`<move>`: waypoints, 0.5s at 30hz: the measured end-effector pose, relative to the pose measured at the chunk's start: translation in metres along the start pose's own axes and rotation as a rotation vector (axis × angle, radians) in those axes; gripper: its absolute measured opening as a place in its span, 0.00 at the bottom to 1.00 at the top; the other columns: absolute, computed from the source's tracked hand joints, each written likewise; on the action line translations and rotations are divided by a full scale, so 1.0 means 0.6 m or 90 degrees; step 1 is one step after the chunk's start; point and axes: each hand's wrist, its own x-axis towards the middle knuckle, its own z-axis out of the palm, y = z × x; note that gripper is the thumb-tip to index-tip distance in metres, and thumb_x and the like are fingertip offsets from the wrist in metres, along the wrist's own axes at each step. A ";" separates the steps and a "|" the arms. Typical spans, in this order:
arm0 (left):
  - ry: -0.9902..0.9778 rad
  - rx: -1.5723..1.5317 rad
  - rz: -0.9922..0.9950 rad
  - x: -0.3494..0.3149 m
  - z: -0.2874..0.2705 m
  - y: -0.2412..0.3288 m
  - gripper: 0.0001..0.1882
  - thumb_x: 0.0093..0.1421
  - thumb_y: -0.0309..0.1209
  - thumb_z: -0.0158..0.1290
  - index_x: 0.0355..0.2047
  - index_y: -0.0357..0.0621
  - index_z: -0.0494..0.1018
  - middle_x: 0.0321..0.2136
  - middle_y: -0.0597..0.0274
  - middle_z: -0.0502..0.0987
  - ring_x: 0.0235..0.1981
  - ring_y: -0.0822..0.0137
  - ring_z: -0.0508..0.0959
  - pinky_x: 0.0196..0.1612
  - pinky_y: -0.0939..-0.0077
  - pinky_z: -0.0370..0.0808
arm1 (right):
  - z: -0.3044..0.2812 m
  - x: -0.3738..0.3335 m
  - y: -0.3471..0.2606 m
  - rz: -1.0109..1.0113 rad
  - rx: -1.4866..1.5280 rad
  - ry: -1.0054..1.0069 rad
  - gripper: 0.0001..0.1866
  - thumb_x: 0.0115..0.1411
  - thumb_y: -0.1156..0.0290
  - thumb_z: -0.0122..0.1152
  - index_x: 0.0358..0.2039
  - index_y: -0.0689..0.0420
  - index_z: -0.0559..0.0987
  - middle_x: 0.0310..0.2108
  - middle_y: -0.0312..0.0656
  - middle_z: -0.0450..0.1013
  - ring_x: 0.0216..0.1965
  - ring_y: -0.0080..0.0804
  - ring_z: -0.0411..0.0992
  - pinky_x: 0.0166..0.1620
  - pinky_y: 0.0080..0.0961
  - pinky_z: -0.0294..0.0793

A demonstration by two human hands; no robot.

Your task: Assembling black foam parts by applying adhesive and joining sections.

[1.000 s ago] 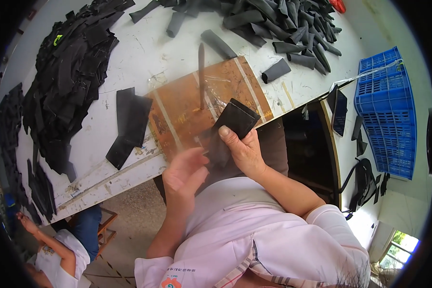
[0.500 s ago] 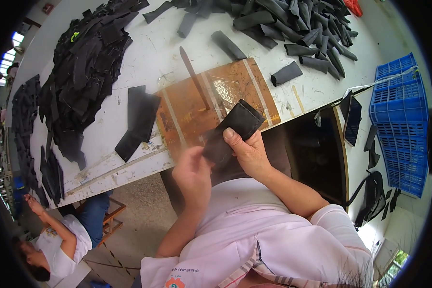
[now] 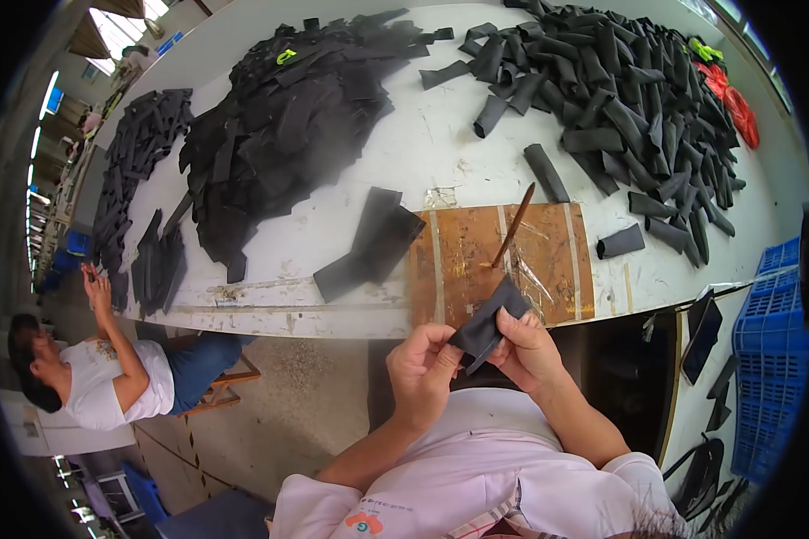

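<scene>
A small black fabric piece [image 3: 492, 325], folded or tube-like, is held between both my hands above the table's front edge. My left hand [image 3: 425, 364] pinches its near left end between thumb and fingers. My right hand [image 3: 528, 349] grips its right side, thumb on top. Just beyond lies a brown board [image 3: 458, 251] with strips of tape across it. A thin brown pointed stick [image 3: 515, 225] stands up from the board, leaning to the right. Left of the board, two flat black pieces [image 3: 377, 238] overlap on the white table [image 3: 333, 316].
A large heap of flat black pieces [image 3: 288, 135] covers the table's left; rolled black tubes [image 3: 620, 117] pile up at right. Red plastic [image 3: 733, 99] lies at the far right. Blue crates [image 3: 768, 359] stand on the right. Another person [image 3: 108, 377] sits at the left.
The view has swung, showing more of the far table. My left hand, blurred before, now pinches the fabric piece's near end. The piece has been tilted and looks more bent.
</scene>
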 end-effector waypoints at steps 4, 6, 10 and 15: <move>0.052 0.061 0.054 -0.001 -0.016 0.015 0.04 0.53 0.23 0.51 0.27 0.35 0.69 0.18 0.68 0.71 0.19 0.82 0.68 0.22 0.89 0.65 | -0.019 0.007 -0.005 0.005 -0.397 0.007 0.14 0.55 0.66 0.55 0.17 0.60 0.71 0.15 0.35 0.65 0.16 0.21 0.60 0.19 0.16 0.58; 0.090 0.109 0.052 0.003 -0.016 0.014 0.02 0.53 0.22 0.51 0.27 0.35 0.70 0.18 0.68 0.71 0.18 0.82 0.68 0.22 0.89 0.65 | -0.004 -0.009 -0.016 -0.514 -0.696 0.141 0.11 0.53 0.70 0.54 0.18 0.62 0.70 0.14 0.36 0.63 0.15 0.21 0.59 0.19 0.16 0.58; 0.049 0.163 0.055 0.007 0.002 0.010 0.03 0.50 0.20 0.53 0.26 0.35 0.70 0.16 0.66 0.70 0.18 0.81 0.68 0.20 0.87 0.65 | 0.071 -0.036 -0.033 -0.533 -0.738 -0.086 0.09 0.47 0.72 0.61 0.27 0.63 0.74 0.18 0.36 0.64 0.19 0.24 0.63 0.24 0.18 0.65; -0.005 0.287 0.169 0.012 0.009 0.013 0.04 0.48 0.19 0.53 0.26 0.36 0.70 0.17 0.62 0.71 0.17 0.78 0.70 0.20 0.84 0.67 | 0.052 -0.019 -0.032 -0.591 -0.835 -0.126 0.11 0.44 0.76 0.62 0.30 0.62 0.74 0.25 0.41 0.67 0.23 0.30 0.67 0.24 0.22 0.67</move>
